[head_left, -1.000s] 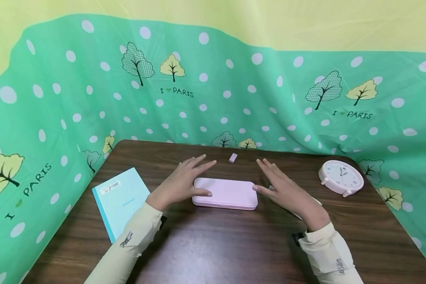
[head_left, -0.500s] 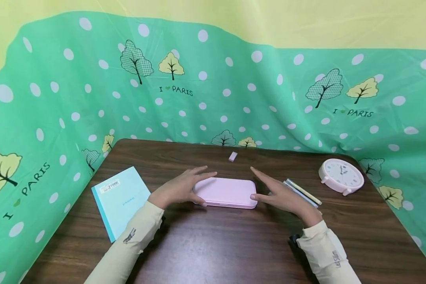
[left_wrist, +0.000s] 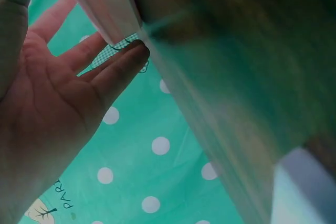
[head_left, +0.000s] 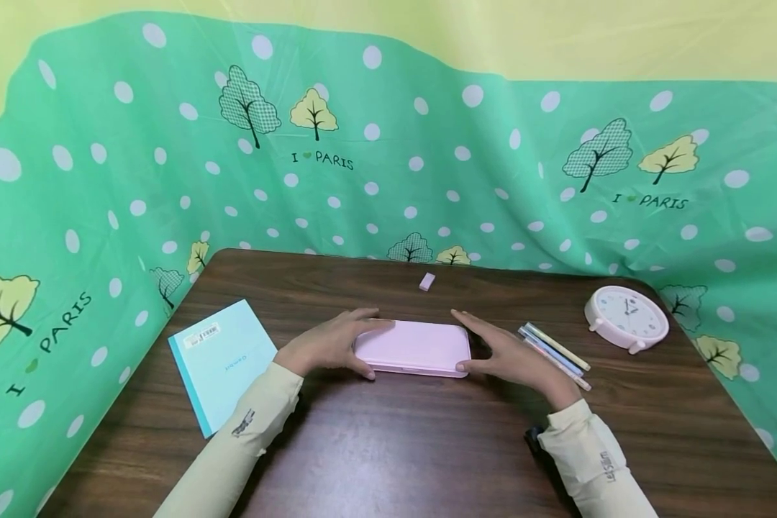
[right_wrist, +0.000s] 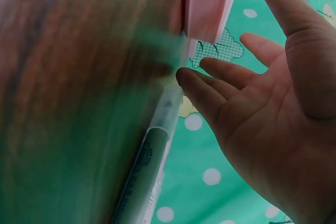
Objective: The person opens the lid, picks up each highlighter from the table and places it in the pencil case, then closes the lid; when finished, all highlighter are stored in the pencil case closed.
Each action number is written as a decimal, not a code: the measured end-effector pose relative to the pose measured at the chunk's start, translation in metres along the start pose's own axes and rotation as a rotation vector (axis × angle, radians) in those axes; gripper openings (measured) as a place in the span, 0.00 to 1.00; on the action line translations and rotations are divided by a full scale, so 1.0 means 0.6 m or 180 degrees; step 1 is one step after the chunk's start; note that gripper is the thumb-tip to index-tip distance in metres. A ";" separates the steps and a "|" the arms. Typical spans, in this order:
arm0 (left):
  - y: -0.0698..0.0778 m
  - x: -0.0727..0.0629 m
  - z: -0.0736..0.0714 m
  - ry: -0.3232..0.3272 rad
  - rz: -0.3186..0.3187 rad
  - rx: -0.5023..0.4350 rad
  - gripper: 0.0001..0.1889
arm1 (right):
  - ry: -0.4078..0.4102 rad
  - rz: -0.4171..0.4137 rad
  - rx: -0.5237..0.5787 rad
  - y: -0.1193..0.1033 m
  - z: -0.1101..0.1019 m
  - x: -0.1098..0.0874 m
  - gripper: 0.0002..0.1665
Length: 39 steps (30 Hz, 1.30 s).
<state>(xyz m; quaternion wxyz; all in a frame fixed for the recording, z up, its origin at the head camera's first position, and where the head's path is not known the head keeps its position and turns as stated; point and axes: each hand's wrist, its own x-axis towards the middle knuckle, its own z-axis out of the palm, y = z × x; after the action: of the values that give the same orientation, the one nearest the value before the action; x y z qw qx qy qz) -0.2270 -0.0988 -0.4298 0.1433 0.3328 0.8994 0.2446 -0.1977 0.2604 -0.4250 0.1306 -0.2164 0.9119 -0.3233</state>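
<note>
A pink pencil case (head_left: pixel 414 347) lies closed on the dark wooden table between both hands. My left hand (head_left: pixel 330 345) is at its left end, thumb by the front edge and fingers reaching along the back. At the right end, my right hand (head_left: pixel 508 352) has its thumb tip at the front corner, with the fingers spread behind. In the left wrist view the case's end (left_wrist: pixel 105 3) overlaps fairly straight fingers. The right wrist view shows a gap between the palm and the case (right_wrist: pixel 210 6). Several slim pens (head_left: pixel 555 354) lie just beyond the right hand.
A light-blue notebook (head_left: pixel 226 367) lies at the left of the table (head_left: pixel 388 446). Behind the case is a small pink eraser (head_left: pixel 427 281). A round pink clock (head_left: pixel 626 319) stands at the back right. Green dotted cloth (head_left: pixel 375 208) hangs around the table's edges.
Both hands have lowered and come in closer around the ends of the pencil case. The right hand shifted left, uncovering the pens. The pencil case stays in place.
</note>
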 end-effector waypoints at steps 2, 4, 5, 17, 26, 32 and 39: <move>-0.001 -0.001 0.000 -0.0023 0.0036 -0.0047 0.52 | -0.0005 -0.0026 0.0006 0.001 0.003 0.002 0.59; -0.004 0.000 0.001 -0.0025 0.0100 -0.0071 0.51 | -0.0020 -0.0060 0.0019 0.001 0.005 0.003 0.58; -0.006 0.000 0.001 -0.0031 0.0125 -0.0090 0.50 | -0.0028 -0.0083 0.0018 0.001 0.006 0.004 0.57; -0.007 0.006 0.005 0.0009 0.0261 -0.0001 0.46 | -0.0123 -0.0160 0.0051 0.008 0.012 0.004 0.51; -0.006 0.005 0.007 0.0065 0.0204 0.0051 0.45 | -0.0155 -0.0129 -0.0017 0.014 0.015 0.007 0.52; -0.005 0.005 0.009 0.0085 0.0130 0.0037 0.45 | -0.0105 -0.0149 -0.0011 0.015 0.015 0.007 0.49; -0.005 0.005 0.007 0.0116 0.0249 0.0071 0.45 | -0.0108 -0.0143 -0.0051 0.013 0.014 0.007 0.49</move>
<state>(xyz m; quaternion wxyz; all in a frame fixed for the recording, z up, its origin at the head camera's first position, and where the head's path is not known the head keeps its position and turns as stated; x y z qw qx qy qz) -0.2291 -0.0970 -0.4354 0.1136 0.3648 0.8908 0.2460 -0.2004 0.2594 -0.4368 0.1370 -0.2433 0.9070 -0.3151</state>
